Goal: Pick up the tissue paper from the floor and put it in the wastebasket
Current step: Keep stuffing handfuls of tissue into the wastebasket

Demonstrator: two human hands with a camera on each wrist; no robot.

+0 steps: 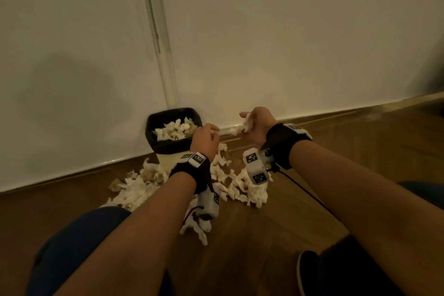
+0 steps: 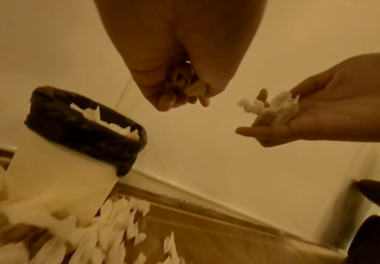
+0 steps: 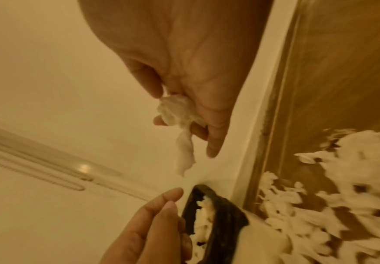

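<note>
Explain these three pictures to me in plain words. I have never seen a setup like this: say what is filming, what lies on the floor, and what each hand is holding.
No machine here: a person works with two bare hands, wearing one camera on the head and one on each wrist. The head view looks down on both arms. The left hand grips a crumpled tissue wad, best seen in the left wrist view. The right hand holds a white tissue piece, its tail hanging down, clearest in the right wrist view. Against the wall stands a wastebasket with a dark liner, already holding tissue. Many more scattered tissues lie on the wooden floor around it.
</note>
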